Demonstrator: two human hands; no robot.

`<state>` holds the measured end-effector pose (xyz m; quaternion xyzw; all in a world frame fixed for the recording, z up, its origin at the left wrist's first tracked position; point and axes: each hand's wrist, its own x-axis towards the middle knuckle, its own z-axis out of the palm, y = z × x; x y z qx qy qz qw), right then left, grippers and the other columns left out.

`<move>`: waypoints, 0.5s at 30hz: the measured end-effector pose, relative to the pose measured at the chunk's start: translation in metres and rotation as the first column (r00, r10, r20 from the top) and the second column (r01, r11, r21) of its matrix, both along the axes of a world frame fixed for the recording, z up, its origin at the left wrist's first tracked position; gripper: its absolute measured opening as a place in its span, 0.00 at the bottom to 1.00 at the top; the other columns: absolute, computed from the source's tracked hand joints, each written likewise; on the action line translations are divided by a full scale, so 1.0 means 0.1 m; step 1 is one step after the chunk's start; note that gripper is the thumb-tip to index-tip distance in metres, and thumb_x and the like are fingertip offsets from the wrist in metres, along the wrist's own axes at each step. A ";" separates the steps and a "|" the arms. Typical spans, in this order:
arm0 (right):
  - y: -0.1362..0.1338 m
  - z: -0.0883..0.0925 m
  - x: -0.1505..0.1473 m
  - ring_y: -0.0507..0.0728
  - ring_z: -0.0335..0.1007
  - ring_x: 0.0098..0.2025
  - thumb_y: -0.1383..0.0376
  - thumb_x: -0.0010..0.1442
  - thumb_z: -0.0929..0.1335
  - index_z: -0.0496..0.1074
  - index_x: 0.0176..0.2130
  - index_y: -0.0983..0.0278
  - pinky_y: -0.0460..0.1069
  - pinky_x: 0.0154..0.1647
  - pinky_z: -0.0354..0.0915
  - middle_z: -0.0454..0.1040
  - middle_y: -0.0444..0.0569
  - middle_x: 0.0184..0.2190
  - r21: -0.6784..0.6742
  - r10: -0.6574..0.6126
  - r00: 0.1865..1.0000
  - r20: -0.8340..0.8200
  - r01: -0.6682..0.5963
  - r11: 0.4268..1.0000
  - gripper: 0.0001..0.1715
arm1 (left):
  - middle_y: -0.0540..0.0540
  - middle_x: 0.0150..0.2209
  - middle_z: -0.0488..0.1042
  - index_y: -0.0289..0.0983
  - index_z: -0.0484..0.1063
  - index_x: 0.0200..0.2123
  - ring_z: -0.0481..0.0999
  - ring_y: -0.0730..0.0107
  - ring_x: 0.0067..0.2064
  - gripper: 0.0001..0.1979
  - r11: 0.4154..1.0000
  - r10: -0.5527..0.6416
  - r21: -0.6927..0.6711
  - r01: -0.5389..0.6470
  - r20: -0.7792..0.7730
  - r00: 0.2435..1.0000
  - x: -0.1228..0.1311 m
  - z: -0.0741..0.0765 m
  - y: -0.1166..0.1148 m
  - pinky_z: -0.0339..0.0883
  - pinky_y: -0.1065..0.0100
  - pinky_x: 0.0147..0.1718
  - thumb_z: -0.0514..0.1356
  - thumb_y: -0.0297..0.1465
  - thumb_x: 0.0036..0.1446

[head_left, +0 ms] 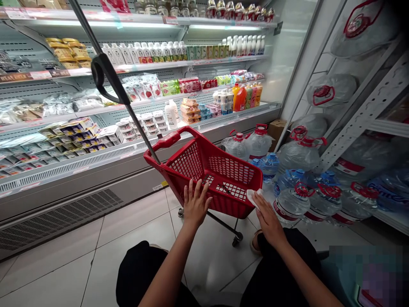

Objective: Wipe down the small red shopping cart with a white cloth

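A small red plastic shopping cart (234,167) with perforated sides stands on the tiled floor in front of me. My left hand (195,205) is at the cart's near side, fingers spread and holding nothing; I cannot tell whether it touches the plastic. Pressed under the fingers of my right hand (266,213) is a white cloth (254,198), at the cart's right corner. A metal pole with a black hook-shaped grip (110,79) rises from the left side of the cart.
Behind the cart runs a refrigerated display case (134,166) stocked with cartons, bottles and packs. Large water bottles (292,202) with red handles crowd the floor at the right, beside a metal rack (364,115). My knees frame the floor tiles (211,256) below.
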<state>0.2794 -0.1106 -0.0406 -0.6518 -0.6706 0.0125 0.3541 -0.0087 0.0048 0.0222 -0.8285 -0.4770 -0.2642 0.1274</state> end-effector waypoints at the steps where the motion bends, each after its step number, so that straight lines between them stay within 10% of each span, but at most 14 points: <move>1: 0.02 0.02 -0.03 0.59 0.46 0.76 0.63 0.76 0.52 0.42 0.76 0.50 0.64 0.73 0.52 0.53 0.44 0.75 0.007 -0.022 1.000 0.005 0.022 1.000 0.34 | 0.46 0.75 0.54 0.49 0.56 0.73 0.40 0.46 0.77 0.31 1.000 0.014 0.003 -0.014 0.013 1.000 0.07 -0.03 -0.03 0.40 0.39 0.73 0.57 0.40 0.70; 10: 0.35 0.42 -0.88 0.57 0.49 0.75 0.70 0.73 0.54 0.34 0.77 0.55 0.61 0.76 0.44 0.52 0.46 0.75 0.113 0.110 0.965 0.237 -0.140 0.984 0.40 | 0.42 0.76 0.49 0.49 0.49 0.75 0.38 0.35 0.76 0.39 0.999 0.014 0.032 -0.015 0.028 1.000 0.41 -0.12 -0.33 0.45 0.34 0.70 0.61 0.44 0.66; 15: 0.39 0.46 -0.80 0.57 0.52 0.74 0.71 0.71 0.54 0.35 0.77 0.53 0.62 0.77 0.39 0.54 0.44 0.74 0.126 0.144 0.949 0.281 -0.186 0.975 0.42 | 0.49 0.74 0.57 0.50 0.41 0.76 0.53 0.54 0.75 0.37 0.999 -0.044 0.030 0.045 -0.035 0.998 0.12 0.05 -0.31 0.26 0.44 0.75 0.55 0.41 0.71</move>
